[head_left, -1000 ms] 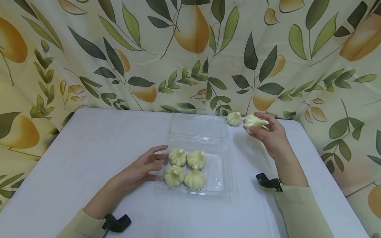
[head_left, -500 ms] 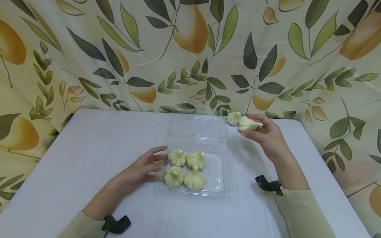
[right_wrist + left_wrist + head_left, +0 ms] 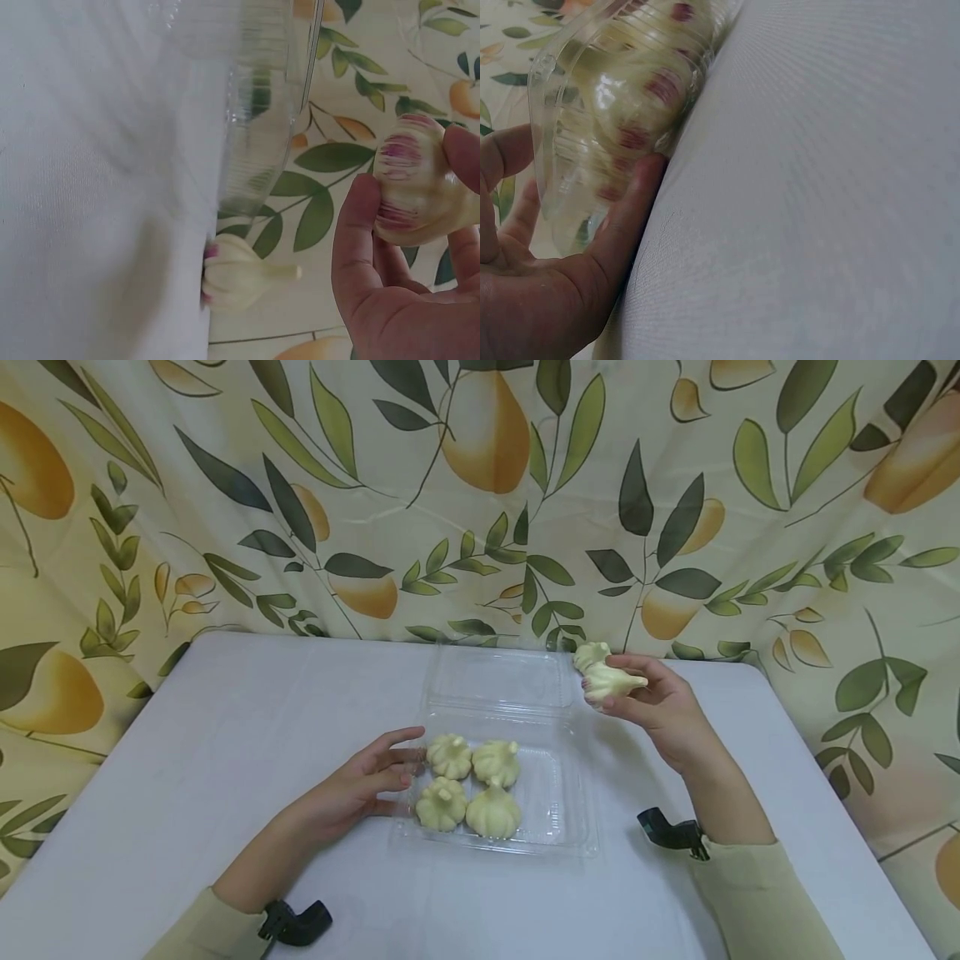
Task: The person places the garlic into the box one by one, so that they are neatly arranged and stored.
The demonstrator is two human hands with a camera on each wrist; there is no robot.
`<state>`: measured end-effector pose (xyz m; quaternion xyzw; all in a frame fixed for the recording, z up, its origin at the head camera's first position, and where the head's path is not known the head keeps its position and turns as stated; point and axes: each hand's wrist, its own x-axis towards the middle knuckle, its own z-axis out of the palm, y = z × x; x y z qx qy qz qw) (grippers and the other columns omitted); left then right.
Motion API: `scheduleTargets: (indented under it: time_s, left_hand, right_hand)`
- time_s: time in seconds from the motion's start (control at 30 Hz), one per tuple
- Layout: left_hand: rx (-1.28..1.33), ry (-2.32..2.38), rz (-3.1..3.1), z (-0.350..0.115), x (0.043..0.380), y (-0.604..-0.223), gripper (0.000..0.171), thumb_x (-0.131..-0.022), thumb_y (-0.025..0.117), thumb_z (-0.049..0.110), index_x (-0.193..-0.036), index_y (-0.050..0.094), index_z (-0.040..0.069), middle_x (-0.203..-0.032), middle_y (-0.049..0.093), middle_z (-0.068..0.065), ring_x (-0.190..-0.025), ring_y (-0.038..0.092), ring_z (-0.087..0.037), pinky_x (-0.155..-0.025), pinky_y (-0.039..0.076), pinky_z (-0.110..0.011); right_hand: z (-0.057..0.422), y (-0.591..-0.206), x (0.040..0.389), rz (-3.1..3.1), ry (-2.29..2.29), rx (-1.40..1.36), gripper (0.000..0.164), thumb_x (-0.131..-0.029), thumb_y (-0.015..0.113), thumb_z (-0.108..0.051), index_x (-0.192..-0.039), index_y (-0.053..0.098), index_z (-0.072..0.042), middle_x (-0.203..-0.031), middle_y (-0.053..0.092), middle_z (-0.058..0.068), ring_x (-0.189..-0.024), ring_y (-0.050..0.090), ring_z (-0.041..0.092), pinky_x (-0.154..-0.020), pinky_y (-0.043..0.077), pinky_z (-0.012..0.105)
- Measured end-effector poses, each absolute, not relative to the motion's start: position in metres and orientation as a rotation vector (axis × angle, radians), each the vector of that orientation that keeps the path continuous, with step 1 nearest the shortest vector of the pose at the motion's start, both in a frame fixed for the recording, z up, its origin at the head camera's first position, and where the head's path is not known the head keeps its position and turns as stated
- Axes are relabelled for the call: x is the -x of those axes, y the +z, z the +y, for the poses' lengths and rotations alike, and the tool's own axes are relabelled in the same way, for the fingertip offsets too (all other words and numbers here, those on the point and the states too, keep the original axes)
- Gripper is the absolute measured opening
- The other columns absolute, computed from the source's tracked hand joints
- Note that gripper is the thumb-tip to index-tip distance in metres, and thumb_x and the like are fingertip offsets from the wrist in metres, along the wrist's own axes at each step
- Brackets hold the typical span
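Observation:
Between thumb and fingers my right hand (image 3: 663, 706) grips a garlic bulb (image 3: 611, 683), raised near the back right of the box. Purple streaks mark its base in the right wrist view, where the bulb (image 3: 412, 184) lies sideways. Against the left side of a clear plastic clamshell box (image 3: 573, 793) rests my left hand (image 3: 360, 785), its fingers spread and touching the wall. Several garlic bulbs (image 3: 492, 810) sit in the left part of the box. Another garlic bulb (image 3: 591, 653) stands on the table behind the held one, partly covered by it.
The box's lid (image 3: 498, 677) lies folded back toward the rear edge of the white table (image 3: 300, 693). A curtain (image 3: 480, 527) printed with fruit and leaves hangs right behind the table. Each wrist wears a small black camera (image 3: 671, 831).
My right hand has moved left and slightly down with the garlic bulb, closer to the box's lid. The left hand has stayed in place at the box.

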<state>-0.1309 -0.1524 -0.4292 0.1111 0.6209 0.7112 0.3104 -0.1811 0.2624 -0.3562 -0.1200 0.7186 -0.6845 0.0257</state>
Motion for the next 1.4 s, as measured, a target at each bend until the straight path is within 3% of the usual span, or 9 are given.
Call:
scheduleTargets:
  time_s: [0.33, 0.57, 0.87, 1.4]
  left_hand:
    - [-0.287, 1.883, 1.638, -0.152, 0.130, -0.428, 0.066, -0.101, 0.053, 0.008, -0.158, 0.024, 0.022, -0.157, 0.030, -0.016, -0.144, 0.030, -0.037, -0.096, 0.051, -0.051]
    - [-0.287, 1.880, 1.639, -0.152, 0.131, -0.428, 0.066, -0.101, 0.054, 0.009, -0.158, 0.024, 0.022, -0.157, 0.030, -0.016, -0.144, 0.030, -0.037, -0.096, 0.051, -0.050]
    - [-0.291, 1.889, 1.626, -0.152, 0.131, -0.427, 0.066, -0.100, 0.055, 0.009, -0.158, 0.024, 0.022, -0.156, 0.030, -0.016, -0.144, 0.030, -0.037, -0.096, 0.051, -0.051]
    - [-0.273, 1.882, 1.635, -0.152, 0.132, -0.428, 0.067, -0.100, 0.055, 0.009, -0.158, 0.025, 0.023, -0.157, 0.029, -0.016, -0.144, 0.030, -0.037, -0.096, 0.051, -0.051]
  right_hand:
    - [0.251, -0.353, 0.177, 2.310, -1.987, 0.397, 0.047, -0.086, 0.071, 0.007, -0.129, 0.059, -0.007, -0.128, 0.050, 0.003, -0.105, 0.055, 0.017, -0.082, 0.055, 0.020]
    - [0.247, -0.354, 0.176, 2.343, -1.897, 0.411, 0.046, -0.087, 0.072, 0.004, -0.129, 0.061, -0.010, -0.131, 0.052, 0.001, -0.110, 0.051, 0.020, -0.081, 0.055, 0.020]
    - [0.242, -0.355, 0.176, 2.411, -1.784, 0.372, 0.052, -0.089, 0.073, -0.003, -0.137, 0.054, -0.004, -0.143, 0.046, 0.014, -0.115, 0.048, 0.023, -0.083, 0.054, 0.022]
    - [0.236, -0.355, 0.173, 2.423, -1.628, 0.428, 0.049, -0.086, 0.075, -0.005, -0.132, 0.058, -0.009, -0.141, 0.050, 0.004, -0.115, 0.049, 0.028, -0.083, 0.055, 0.026]
